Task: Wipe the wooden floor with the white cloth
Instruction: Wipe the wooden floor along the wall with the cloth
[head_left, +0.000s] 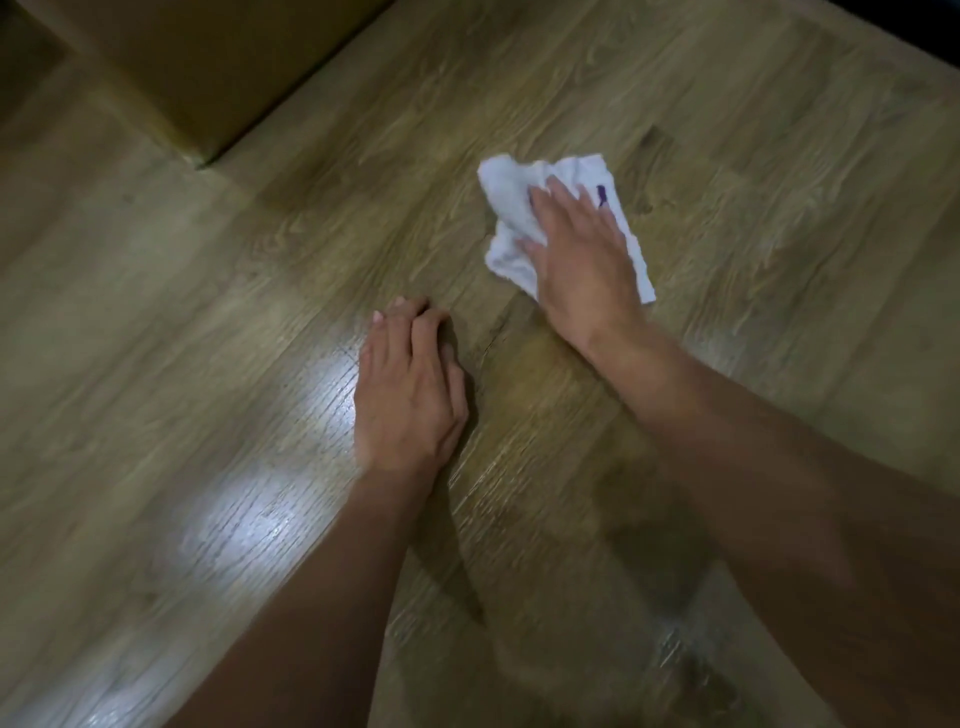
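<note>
The right hand lies flat on the crumpled white cloth, fingers spread, pressing it onto the wooden floor. Near the cloth, the left hand rests on bare floor, fingers extended together, holding nothing. A cardboard box sits well apart from the cloth.

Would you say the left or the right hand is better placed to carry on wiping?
Right. The right hand lies flat on the cloth; the left hand rests on bare floor, apart from it.

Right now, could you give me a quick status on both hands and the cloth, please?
Right hand flat on white cloth, pressing it to wooden floor. Left hand empty, braced on floor. Brown box far left, clear of cloth.
</note>
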